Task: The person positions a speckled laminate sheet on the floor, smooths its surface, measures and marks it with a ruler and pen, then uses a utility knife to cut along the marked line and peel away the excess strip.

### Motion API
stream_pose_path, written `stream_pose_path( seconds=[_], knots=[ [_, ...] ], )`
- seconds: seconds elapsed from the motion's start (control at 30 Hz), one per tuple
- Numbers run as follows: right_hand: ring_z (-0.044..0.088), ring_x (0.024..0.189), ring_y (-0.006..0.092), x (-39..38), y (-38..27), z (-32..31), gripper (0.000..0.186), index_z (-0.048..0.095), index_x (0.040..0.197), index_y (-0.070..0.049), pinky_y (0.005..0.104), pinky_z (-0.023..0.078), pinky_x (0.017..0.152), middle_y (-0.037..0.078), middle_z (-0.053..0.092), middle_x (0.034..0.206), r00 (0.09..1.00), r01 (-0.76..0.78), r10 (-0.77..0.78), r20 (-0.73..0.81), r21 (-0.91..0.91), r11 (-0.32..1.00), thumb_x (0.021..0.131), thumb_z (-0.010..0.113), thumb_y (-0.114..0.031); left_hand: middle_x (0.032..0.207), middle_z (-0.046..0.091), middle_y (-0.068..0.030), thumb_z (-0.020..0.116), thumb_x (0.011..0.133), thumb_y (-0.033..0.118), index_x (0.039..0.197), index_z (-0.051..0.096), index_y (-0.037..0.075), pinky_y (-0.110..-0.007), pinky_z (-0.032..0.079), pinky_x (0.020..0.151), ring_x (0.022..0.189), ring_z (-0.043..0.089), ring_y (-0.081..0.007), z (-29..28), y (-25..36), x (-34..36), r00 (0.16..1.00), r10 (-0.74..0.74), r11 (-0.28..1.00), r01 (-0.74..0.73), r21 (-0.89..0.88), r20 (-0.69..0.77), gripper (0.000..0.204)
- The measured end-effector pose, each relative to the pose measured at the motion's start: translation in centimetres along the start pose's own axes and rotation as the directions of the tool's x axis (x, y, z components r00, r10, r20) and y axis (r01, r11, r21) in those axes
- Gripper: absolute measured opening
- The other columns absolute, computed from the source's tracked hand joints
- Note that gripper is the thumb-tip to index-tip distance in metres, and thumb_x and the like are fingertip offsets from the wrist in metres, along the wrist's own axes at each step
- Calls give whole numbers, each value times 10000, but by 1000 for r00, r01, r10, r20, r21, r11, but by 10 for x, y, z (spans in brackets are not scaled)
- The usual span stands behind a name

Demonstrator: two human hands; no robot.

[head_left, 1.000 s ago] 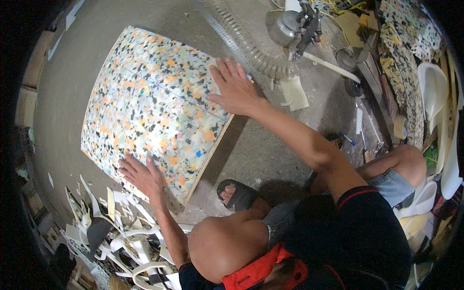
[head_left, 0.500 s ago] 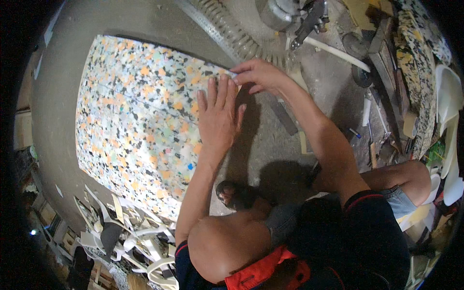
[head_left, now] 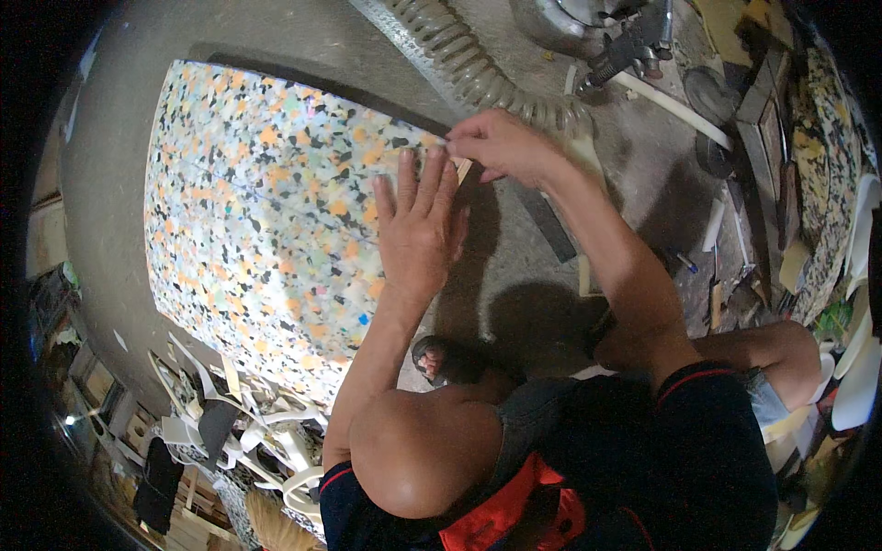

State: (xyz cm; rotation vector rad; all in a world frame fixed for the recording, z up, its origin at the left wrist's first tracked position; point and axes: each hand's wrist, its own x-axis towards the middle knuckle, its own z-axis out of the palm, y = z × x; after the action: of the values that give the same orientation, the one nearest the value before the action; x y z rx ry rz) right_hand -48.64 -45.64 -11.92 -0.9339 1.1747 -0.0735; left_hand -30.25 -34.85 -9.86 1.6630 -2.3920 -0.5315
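Observation:
A large speckled sheet of bonded foam, white with orange, black and green flecks, spreads out at the left of my legs. My left hand lies flat on its right part, fingers spread and pointing away from me. At the far right corner, my right hand pinches the sheet's edge between thumb and fingers. Between the two hands a narrow tan strip shows along that edge; I cannot tell whether it is part of the sheet.
Beyond my right hand lie a clear coiled hose and a spray gun by a metal pot. A dark flat bar rests on the concrete floor. White foam offcuts pile up at lower left; a pen lies at right.
My right fingers have drawn closer together at the corner, and the tan strip now shows beside them. My left hand stays flat on the sheet. The view has shifted slightly.

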Motion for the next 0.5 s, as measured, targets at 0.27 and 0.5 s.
stream_pose_path(
  seconds=[0.27, 0.5],
  knots=[
    [670, 858, 174, 4, -12, 2, 404, 690, 1226, -19, 344, 568, 684, 79, 717, 1006, 997, -43, 40, -61, -61, 997, 902, 672, -259, 1633, 379, -116, 700, 907, 252, 1484, 497, 61, -621, 156, 1239, 1543, 273, -359, -10, -1, 5, 999, -22, 997, 25, -76, 33, 641],
    [625, 1185, 472, 2, -107, 23, 499, 639, 1278, 34, 516, 510, 991, 316, 653, 1248, 833, 221, -544, -105, -837, 501, 854, 719, -217, 1583, 417, -197, 712, 903, 298, 1444, 519, 21, -601, 193, 1229, 1521, 291, -394, -25, -27, -3, 982, -115, 831, 11, -556, -152, 638]
  ],
)
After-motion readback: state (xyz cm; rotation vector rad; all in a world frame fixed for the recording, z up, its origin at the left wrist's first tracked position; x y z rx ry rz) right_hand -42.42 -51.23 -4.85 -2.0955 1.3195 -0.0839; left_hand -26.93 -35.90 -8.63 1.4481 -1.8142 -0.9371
